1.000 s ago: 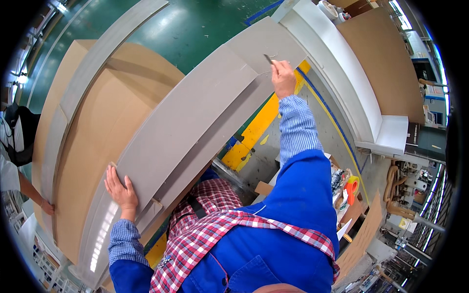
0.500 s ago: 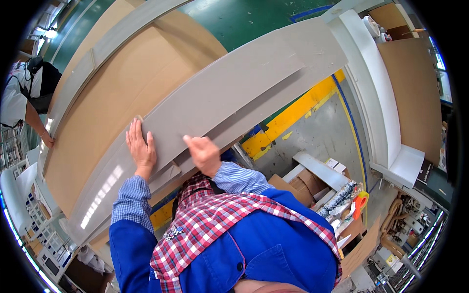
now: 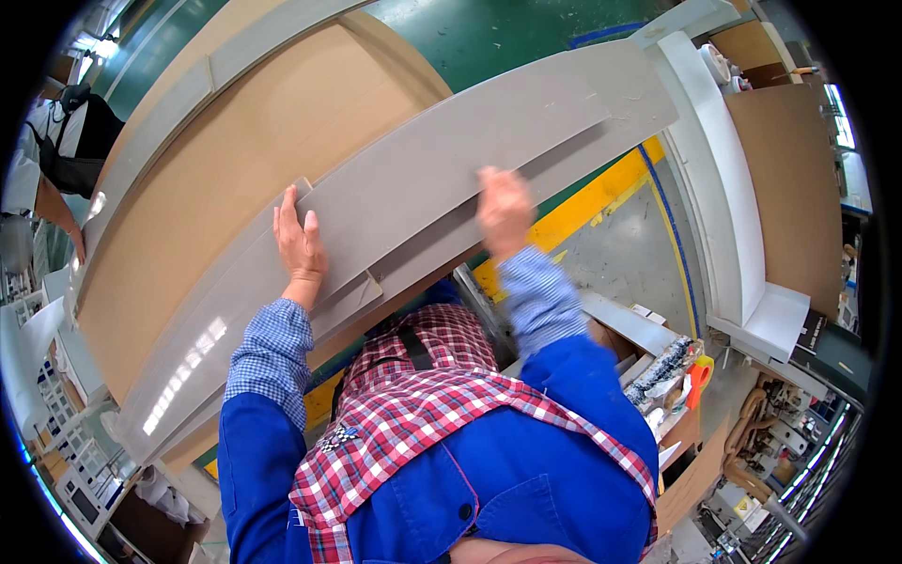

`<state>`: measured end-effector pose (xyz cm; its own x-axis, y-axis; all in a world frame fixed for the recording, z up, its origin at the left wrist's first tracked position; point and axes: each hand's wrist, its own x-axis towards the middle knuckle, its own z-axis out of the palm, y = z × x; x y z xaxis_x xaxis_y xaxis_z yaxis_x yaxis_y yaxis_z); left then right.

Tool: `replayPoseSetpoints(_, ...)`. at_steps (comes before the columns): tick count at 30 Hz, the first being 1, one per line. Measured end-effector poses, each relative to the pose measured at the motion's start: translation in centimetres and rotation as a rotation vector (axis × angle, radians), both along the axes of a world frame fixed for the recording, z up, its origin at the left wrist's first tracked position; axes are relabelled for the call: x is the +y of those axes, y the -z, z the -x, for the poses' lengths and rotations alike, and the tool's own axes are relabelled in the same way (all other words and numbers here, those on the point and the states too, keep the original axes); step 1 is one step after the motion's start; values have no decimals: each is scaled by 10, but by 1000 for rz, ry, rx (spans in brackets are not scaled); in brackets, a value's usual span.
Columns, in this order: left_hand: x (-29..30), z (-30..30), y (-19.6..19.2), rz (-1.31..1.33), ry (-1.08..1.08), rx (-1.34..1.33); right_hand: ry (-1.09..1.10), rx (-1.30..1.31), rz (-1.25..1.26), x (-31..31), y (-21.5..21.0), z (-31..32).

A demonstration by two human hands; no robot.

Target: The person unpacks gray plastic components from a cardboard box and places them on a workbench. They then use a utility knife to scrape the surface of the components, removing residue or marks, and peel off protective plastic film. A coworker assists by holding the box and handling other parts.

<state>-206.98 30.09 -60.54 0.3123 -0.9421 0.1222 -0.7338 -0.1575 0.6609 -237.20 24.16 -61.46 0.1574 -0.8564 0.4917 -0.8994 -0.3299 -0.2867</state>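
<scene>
Both hands press flat, fingers spread, gripping nothing, the left hand (image 3: 301,246) and the blurred right hand (image 3: 505,211) on the long grey board (image 3: 451,179) lying across the brown cardboard sheet (image 3: 235,160), apparently seating it, so aligning edges seems next.

A big brown cardboard sheet (image 3: 235,160) is lying flat, and it is the landmark here. To its right, a yellow stripe (image 3: 583,211) is running across the green floor (image 3: 489,33). Farther right, a long white panel (image 3: 719,207) is standing. Below and right of the cardboard, an orange tape roll (image 3: 698,374) is sitting. At the cardboard's left edge, another person (image 3: 42,179) is standing.
</scene>
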Motion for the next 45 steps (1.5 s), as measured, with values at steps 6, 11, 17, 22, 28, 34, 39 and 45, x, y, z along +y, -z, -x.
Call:
replayPoseSetpoints(6,9,-23,13,187,-110,401,-560,-286,-325,119,-17,-140)
replayPoseSetpoints(11,79,-115,14,69,-184,-81,-4,-342,-205,5,-12,-15)
replayPoseSetpoints(17,133,-157,29,-82,-211,-531,152,-125,88,-20,16,43)
replayPoseSetpoints(22,122,-144,27,-68,-218,-542,-235,-268,-45,97,6,-117)
replayPoseSetpoints(28,124,-157,42,-15,-211,-473,-519,-312,-169,107,-7,-146)
replayPoseSetpoints(34,119,-157,40,-19,-212,-469,132,-96,-43,-28,-11,39)
replayPoseSetpoints(39,121,-157,36,-21,-225,-481,210,-4,-7,-54,-19,78)
replayPoseSetpoints(45,125,-153,29,-33,-230,-516,-302,-77,-273,82,-17,-97)
